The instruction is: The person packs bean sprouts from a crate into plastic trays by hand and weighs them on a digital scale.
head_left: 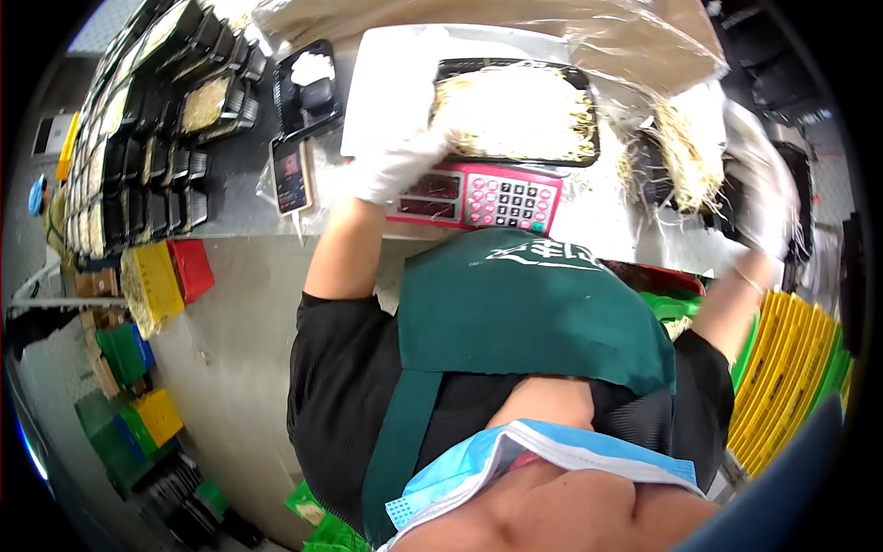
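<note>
Your left hand (pixel 405 166) was at the upper-center tray (pixel 595 152), your right hand (pixel 762 189) beside upper-right sprouts (pixel 688 164). I couldn't tell either grip.

Glossy plastic sheet (pixel 644 41), smooth metal tabletop (pixel 241 198)

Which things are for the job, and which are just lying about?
Seems part of the job:
Pale sprouts in the black tray, by the left hand
Sprout bundle, by the right hand
Pink keypad scale
Stacked filled trays

Seems just lying about:
Phone
Small black tray with something white
</note>
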`<state>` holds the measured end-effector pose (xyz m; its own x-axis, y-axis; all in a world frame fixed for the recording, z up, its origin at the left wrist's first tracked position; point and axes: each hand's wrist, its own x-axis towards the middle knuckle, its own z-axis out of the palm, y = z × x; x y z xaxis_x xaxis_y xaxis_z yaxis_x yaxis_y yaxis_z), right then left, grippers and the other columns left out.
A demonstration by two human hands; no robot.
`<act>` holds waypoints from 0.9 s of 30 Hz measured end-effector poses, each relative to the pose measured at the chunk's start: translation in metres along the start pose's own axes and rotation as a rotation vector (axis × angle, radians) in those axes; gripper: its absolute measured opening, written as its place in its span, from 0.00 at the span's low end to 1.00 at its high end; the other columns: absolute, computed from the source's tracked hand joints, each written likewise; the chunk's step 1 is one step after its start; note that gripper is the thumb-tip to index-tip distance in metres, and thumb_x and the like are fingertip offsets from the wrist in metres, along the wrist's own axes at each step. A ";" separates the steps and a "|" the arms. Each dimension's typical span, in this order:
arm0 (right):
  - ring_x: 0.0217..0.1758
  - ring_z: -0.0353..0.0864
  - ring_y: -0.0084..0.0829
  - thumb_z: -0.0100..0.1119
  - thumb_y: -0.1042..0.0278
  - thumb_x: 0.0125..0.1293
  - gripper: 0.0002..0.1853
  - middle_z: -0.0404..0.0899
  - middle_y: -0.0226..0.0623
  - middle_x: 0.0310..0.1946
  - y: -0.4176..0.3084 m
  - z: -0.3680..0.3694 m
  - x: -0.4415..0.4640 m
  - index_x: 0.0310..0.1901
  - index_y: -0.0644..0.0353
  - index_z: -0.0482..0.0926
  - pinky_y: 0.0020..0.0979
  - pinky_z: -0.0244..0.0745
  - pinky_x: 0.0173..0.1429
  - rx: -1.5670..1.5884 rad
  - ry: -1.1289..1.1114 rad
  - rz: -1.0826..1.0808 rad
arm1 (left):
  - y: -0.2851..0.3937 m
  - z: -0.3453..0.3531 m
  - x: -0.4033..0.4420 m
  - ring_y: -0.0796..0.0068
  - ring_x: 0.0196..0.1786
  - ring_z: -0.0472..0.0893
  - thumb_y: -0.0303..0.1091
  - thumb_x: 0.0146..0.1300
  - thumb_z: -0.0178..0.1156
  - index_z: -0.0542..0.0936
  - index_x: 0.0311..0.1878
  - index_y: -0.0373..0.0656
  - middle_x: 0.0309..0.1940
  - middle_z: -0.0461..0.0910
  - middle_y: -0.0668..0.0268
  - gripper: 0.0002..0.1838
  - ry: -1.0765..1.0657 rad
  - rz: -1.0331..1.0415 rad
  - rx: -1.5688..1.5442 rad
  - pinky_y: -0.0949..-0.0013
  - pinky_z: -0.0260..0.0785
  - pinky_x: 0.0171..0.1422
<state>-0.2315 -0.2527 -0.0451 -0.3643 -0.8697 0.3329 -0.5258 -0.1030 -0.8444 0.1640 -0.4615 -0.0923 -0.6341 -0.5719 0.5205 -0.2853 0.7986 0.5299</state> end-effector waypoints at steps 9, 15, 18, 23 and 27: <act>0.66 0.68 0.40 0.51 0.52 0.65 0.31 0.66 0.45 0.64 -0.036 0.213 0.014 0.67 0.58 0.62 0.33 0.64 0.66 -0.480 -0.407 -0.329 | 0.008 0.063 0.016 0.56 0.52 0.75 0.42 0.53 0.61 0.80 0.47 0.45 0.48 0.77 0.57 0.19 -0.116 0.242 -0.001 0.55 0.64 0.58; 0.44 0.80 0.37 0.54 0.51 0.63 0.19 0.82 0.36 0.41 -0.053 0.176 0.085 0.54 0.46 0.78 0.34 0.74 0.51 -0.772 -0.404 -0.362 | 0.020 0.057 0.035 0.56 0.51 0.73 0.50 0.54 0.62 0.78 0.51 0.44 0.51 0.75 0.55 0.25 -0.306 0.216 -0.021 0.59 0.63 0.57; 0.45 0.81 0.35 0.55 0.56 0.63 0.14 0.82 0.36 0.41 -0.039 0.158 0.192 0.47 0.47 0.82 0.33 0.74 0.52 -0.886 -0.330 -0.026 | 0.032 0.051 0.032 0.59 0.53 0.72 0.53 0.53 0.62 0.79 0.52 0.49 0.56 0.73 0.58 0.26 -0.257 0.160 0.304 0.42 0.55 0.59; 0.53 0.79 0.34 0.63 0.48 0.59 0.27 0.81 0.41 0.49 0.025 0.141 0.265 0.54 0.60 0.77 0.31 0.70 0.58 -0.262 -0.754 0.079 | 0.038 0.040 0.041 0.55 0.61 0.69 0.53 0.39 0.72 0.69 0.64 0.49 0.62 0.68 0.60 0.45 -0.440 -0.053 0.243 0.34 0.42 0.66; 0.42 0.80 0.40 0.57 0.48 0.60 0.20 0.81 0.43 0.39 0.010 0.152 0.248 0.42 0.58 0.80 0.35 0.72 0.50 -0.800 -0.492 -0.161 | 0.043 0.024 0.031 0.48 0.70 0.59 0.59 0.43 0.69 0.63 0.68 0.45 0.66 0.63 0.52 0.50 -0.336 0.060 0.200 0.34 0.37 0.68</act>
<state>-0.2101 -0.5433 -0.0348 0.0265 -0.9983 0.0519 -0.9780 -0.0367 -0.2055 0.1145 -0.4407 -0.0699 -0.8444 -0.4560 0.2811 -0.3535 0.8686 0.3472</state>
